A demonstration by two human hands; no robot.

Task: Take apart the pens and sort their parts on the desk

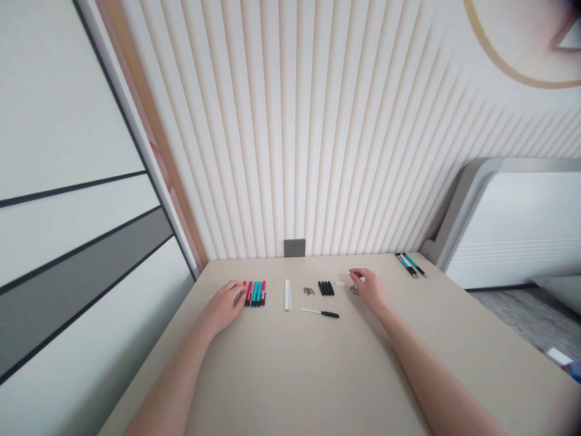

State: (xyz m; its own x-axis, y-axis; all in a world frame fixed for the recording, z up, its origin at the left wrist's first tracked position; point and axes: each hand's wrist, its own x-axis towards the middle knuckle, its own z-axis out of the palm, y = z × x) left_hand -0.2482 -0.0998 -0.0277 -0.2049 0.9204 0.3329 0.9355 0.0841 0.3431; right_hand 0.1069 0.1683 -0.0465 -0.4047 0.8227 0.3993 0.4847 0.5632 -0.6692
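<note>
Left hand (pixel 226 304): rests on the tabletop (pixel 295 369) at the left end of the pen barrels (pixel 255 293), with fingers curled; cannot tell whether gripping or merely covering the dark piece (pixel 238 297) beside the fingertips.
Right hand (pixel 370 289): hangs just over the metal pieces (pixel 354 291), with thumb and forefinger drawn narrow; cannot tell whether pinching anything.
Pen barrels: lie side by side just right of the left hand, pink at the outer ends, teal between, dark at the near ends.
Metal pieces: lie loosely grouped below the right fingertips, partly hidden.
Pale bits (pixel 340 283): lie small and scattered, just left of the metal pieces.
Black grips (pixel 325 288): lie in a tight row, left of the pale bits.
Gray pieces (pixel 308 291): lie between black grips and white rods (pixel 287 295).
Black-handled rod (pixel 330 314): lies nearer the viewer, white shaft pointing left.
Pens (pixel 414 265): lie near the far right corner, teal and black.
Wall socket (pixel 295 247): sits behind the tabletop, low on the ribbed wall (pixel 272 121).
Headboard (pixel 517 224): stands at right.
</note>
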